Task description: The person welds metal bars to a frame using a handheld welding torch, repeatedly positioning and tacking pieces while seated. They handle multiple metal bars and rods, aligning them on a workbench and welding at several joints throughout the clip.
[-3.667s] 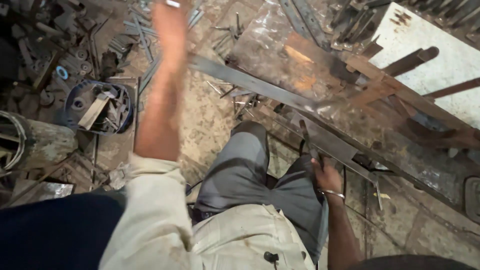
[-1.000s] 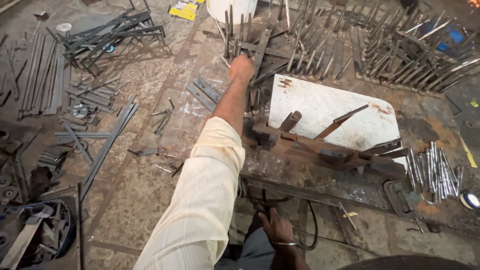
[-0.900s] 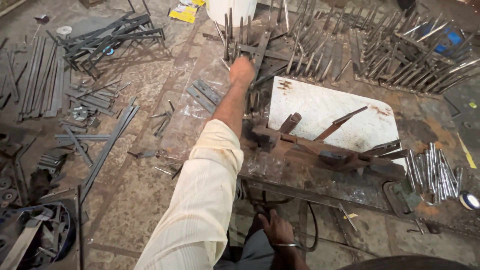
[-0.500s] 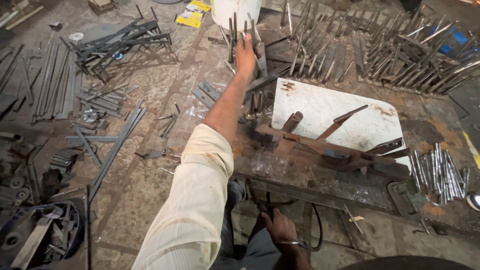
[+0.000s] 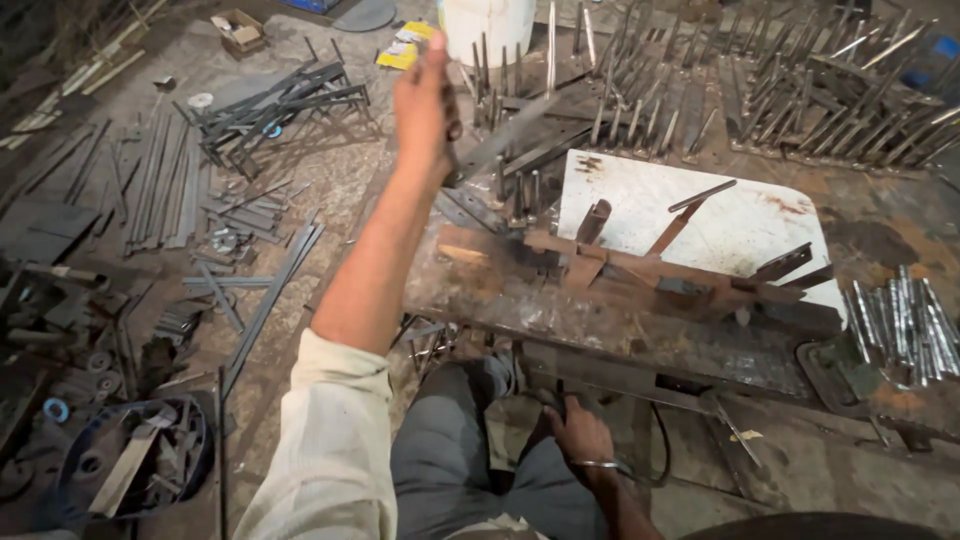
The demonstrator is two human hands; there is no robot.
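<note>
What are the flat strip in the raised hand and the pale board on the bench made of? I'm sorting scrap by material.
The flat strip held in the left hand looks like bare steel: grey, thin, dull sheen. The pale board seems to be white-painted sheet metal, judging by its rusty brown stains, though a coated board cannot be ruled out.

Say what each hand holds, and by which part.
Left hand grips a flat metal strip by its near end. Right hand rests low; any hold cannot be told.

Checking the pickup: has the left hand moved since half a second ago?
Yes. The left hand lifted a flat steel strip, rising toward the white bucket.
</note>
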